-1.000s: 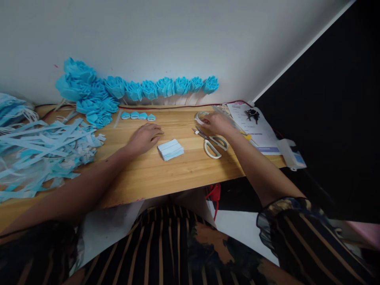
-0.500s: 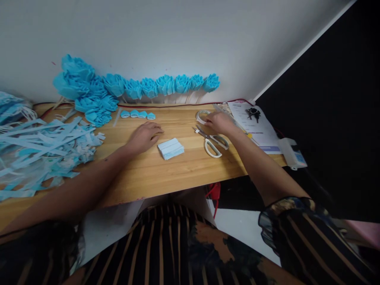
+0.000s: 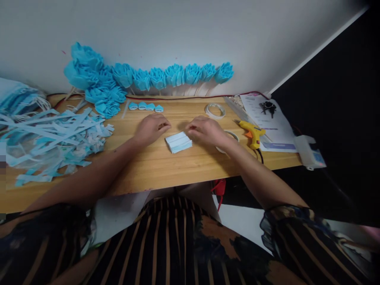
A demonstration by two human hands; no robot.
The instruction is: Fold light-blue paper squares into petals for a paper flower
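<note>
My left hand (image 3: 152,128) rests low over the wooden table, left of a small stack of light-blue pleated fabric pieces (image 3: 178,142). Its fingers are loosely bent, a gap shows beside the thumb, and nothing is in it. Just above the stack's right corner, my right hand (image 3: 204,130) hovers with fingers curved downward and no object visible in them. Under my right wrist lie scissors, mostly covered, with part of a white handle (image 3: 233,135) showing. Behind my right hand is a roll of tape (image 3: 215,116). Several small folded blue petals (image 3: 146,106) sit in a row beyond my left hand.
Blue fabric roses (image 3: 175,75) on sticks lean along the wall. Cut strips (image 3: 68,134) and a pile of masks (image 3: 20,97) cover the left side. At right are a yellow glue gun (image 3: 252,132), a printed sheet (image 3: 276,128), keys (image 3: 268,107) and a white box (image 3: 310,152).
My right hand has left the tape roll and moved left to the stack, its forearm now covering much of the scissors. The glue gun has come into sight. My left hand stays near the stack.
</note>
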